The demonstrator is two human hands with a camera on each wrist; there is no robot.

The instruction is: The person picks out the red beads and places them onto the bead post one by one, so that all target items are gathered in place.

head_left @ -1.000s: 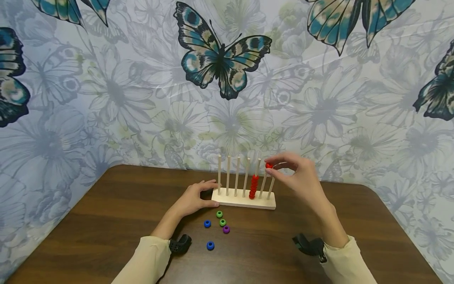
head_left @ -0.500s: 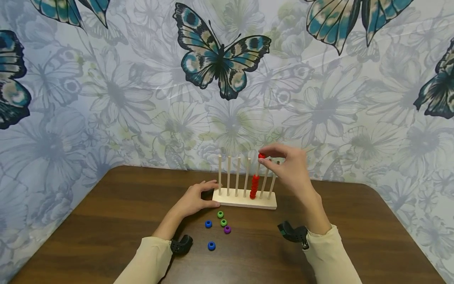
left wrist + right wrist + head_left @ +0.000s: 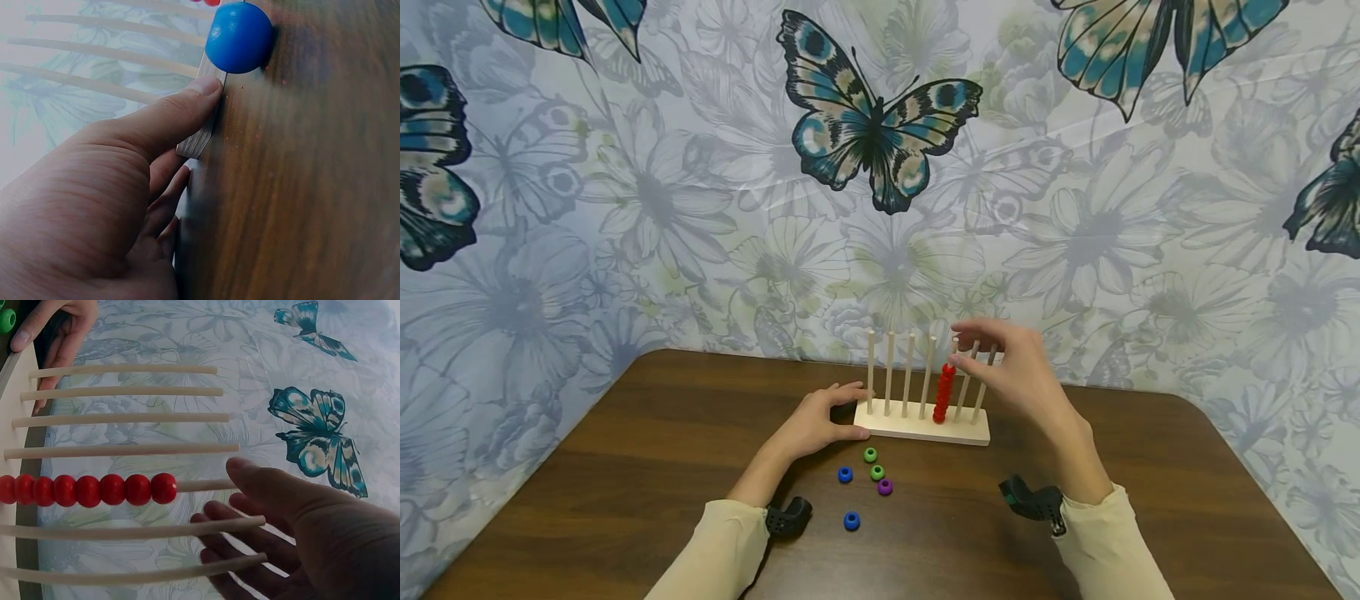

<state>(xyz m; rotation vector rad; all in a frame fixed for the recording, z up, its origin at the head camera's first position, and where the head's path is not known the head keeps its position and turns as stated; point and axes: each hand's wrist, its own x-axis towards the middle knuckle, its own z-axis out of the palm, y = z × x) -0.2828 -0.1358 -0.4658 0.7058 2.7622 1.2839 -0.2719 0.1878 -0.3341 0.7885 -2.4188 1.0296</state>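
A pale wooden peg stand (image 3: 898, 427), with several upright pegs in a row, stands on the brown table. My left hand (image 3: 816, 423) grips the left end of its base, thumb in front and fingers behind. A stack of red beads (image 3: 944, 393) fills much of one peg, the third from the right. Around the top of that peg is my right hand (image 3: 1017, 367), thumb and fingers spread apart. The right wrist view shows the highest red bead (image 3: 164, 488) below the thumb, with no bead between the fingers. The other pegs carry no beads.
In front of the stand lie loose beads: two green (image 3: 877, 472), one purple (image 3: 885, 487) and two blue (image 3: 852, 521). A butterfly-print cloth (image 3: 895, 267) hangs behind the table (image 3: 647, 467). Each wrist wears a black camera band.
My right hand brought a red bead leftward to the top of the peg, then let it go. The bead now rests on the red stack. The left hand kept its grip.
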